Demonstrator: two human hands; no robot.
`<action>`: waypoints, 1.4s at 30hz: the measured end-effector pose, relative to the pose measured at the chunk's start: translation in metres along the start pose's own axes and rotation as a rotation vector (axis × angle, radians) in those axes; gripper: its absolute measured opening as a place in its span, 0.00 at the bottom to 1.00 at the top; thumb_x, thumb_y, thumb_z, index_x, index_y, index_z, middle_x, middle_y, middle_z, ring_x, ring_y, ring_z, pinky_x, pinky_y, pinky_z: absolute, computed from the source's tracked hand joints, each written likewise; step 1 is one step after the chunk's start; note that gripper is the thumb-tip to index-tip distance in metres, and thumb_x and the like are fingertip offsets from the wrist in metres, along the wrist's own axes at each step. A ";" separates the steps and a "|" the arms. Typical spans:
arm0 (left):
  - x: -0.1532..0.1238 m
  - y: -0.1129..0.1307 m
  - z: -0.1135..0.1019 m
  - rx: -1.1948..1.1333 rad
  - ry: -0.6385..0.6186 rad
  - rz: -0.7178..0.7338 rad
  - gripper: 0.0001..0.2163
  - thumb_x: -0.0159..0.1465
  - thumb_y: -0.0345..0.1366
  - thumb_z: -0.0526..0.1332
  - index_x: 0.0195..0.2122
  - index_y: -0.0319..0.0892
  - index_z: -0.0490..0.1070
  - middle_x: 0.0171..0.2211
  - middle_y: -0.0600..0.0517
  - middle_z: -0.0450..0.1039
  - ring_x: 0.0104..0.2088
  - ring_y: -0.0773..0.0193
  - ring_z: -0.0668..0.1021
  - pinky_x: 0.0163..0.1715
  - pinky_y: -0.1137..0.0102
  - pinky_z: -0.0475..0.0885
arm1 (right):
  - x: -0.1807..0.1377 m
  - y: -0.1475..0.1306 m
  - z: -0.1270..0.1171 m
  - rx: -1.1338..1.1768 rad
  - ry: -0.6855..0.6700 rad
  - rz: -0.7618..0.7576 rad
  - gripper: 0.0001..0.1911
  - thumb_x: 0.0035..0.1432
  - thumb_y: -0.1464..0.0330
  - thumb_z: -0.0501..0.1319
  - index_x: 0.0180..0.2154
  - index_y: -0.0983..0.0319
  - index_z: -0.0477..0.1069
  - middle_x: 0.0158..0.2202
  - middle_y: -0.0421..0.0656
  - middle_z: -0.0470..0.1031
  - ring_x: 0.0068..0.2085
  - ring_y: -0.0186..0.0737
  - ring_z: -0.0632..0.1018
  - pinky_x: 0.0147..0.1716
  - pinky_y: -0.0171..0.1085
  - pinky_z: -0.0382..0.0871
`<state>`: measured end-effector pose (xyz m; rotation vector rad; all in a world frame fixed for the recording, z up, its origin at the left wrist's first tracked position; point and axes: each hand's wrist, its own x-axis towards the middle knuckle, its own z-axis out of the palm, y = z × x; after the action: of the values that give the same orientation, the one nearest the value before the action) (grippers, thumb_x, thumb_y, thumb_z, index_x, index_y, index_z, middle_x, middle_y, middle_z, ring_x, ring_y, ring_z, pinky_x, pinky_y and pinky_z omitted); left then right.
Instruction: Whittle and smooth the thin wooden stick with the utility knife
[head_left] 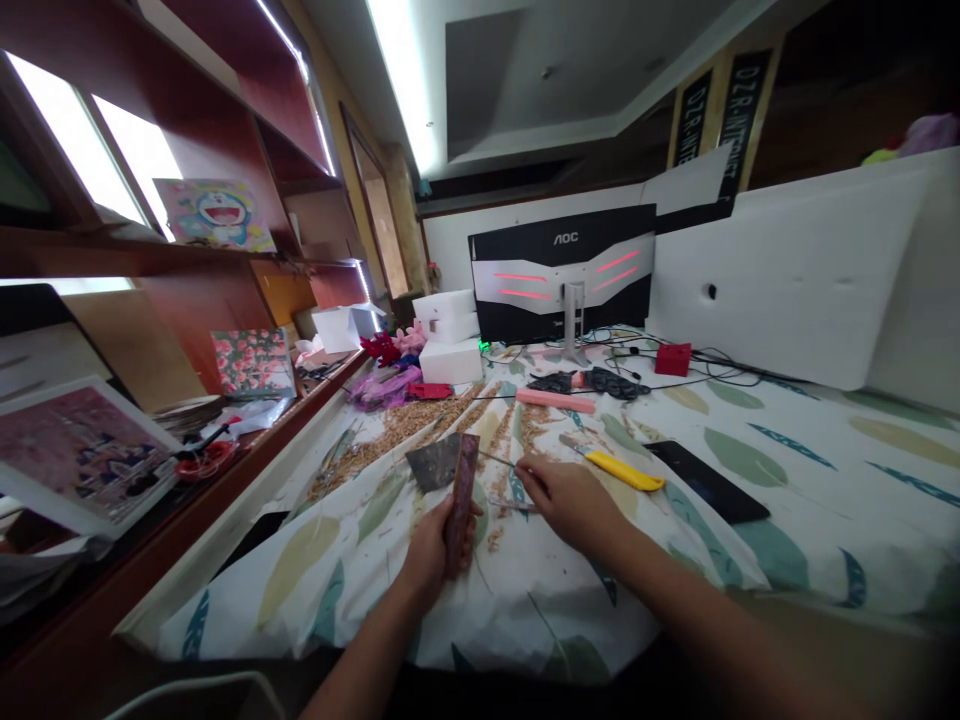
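My left hand (pixel 433 548) is wrapped round a reddish-brown wooden block (pixel 463 480), long and narrow, which it holds tilted upright above the cloth. My right hand (pixel 566 497) pinches a thin dark rod (pixel 496 459) that looks like a needle file. The rod's far end points at the block's right side; whether it touches cannot be made out. Just left of the block is a dark grey flat sheet (pixel 431 464). Another thin rod (pixel 514 506) lies below the right fingertips. Wood shavings (pixel 409 422) are scattered on the leaf-patterned cloth (pixel 300 560).
Right of my right hand lie a yellow utility knife (pixel 626 471) and a black phone-like slab (pixel 709 482). Farther back are a pink bar (pixel 555 401), black gloves (pixel 615 382), a red box (pixel 673 359), white foam blocks (pixel 451 360) and a monitor (pixel 517 275). Shelves (pixel 172 330) line the left.
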<state>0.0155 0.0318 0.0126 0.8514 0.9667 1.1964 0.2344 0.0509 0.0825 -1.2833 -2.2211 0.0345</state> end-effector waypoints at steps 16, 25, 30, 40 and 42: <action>0.001 -0.002 -0.003 0.020 -0.020 0.006 0.24 0.61 0.55 0.57 0.38 0.36 0.75 0.22 0.55 0.66 0.17 0.71 0.66 0.14 0.75 0.60 | -0.009 -0.012 0.000 -0.065 -0.268 -0.164 0.16 0.69 0.61 0.51 0.37 0.58 0.74 0.31 0.42 0.79 0.31 0.38 0.76 0.28 0.35 0.52; 0.000 -0.001 -0.001 0.032 -0.016 0.139 0.17 0.59 0.51 0.61 0.39 0.42 0.68 0.24 0.57 0.66 0.18 0.69 0.69 0.16 0.73 0.66 | 0.003 0.011 -0.010 -0.038 0.057 0.016 0.18 0.72 0.59 0.46 0.45 0.58 0.72 0.33 0.42 0.80 0.35 0.40 0.78 0.33 0.36 0.57; -0.006 0.002 0.004 0.117 -0.027 0.166 0.18 0.56 0.46 0.67 0.40 0.48 0.61 0.29 0.57 0.74 0.12 0.69 0.71 0.08 0.76 0.58 | 0.000 0.003 -0.007 -0.045 -0.005 -0.038 0.18 0.72 0.60 0.46 0.43 0.58 0.73 0.33 0.42 0.79 0.34 0.40 0.78 0.32 0.35 0.56; -0.008 0.003 0.004 0.096 -0.031 0.141 0.19 0.63 0.54 0.58 0.41 0.41 0.71 0.26 0.52 0.75 0.11 0.69 0.67 0.07 0.74 0.54 | -0.008 -0.011 -0.001 -0.215 -0.156 -0.072 0.15 0.70 0.62 0.50 0.37 0.58 0.72 0.30 0.43 0.80 0.30 0.40 0.77 0.27 0.37 0.49; -0.006 0.003 0.004 0.057 0.011 0.152 0.18 0.61 0.52 0.61 0.41 0.41 0.71 0.24 0.55 0.72 0.14 0.70 0.69 0.11 0.75 0.59 | -0.014 -0.022 0.000 -0.168 -0.234 -0.169 0.14 0.69 0.62 0.51 0.37 0.57 0.73 0.30 0.42 0.80 0.30 0.39 0.78 0.27 0.36 0.49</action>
<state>0.0175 0.0262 0.0180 0.9792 0.9620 1.3089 0.2225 0.0275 0.0819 -1.2262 -2.5735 -0.0707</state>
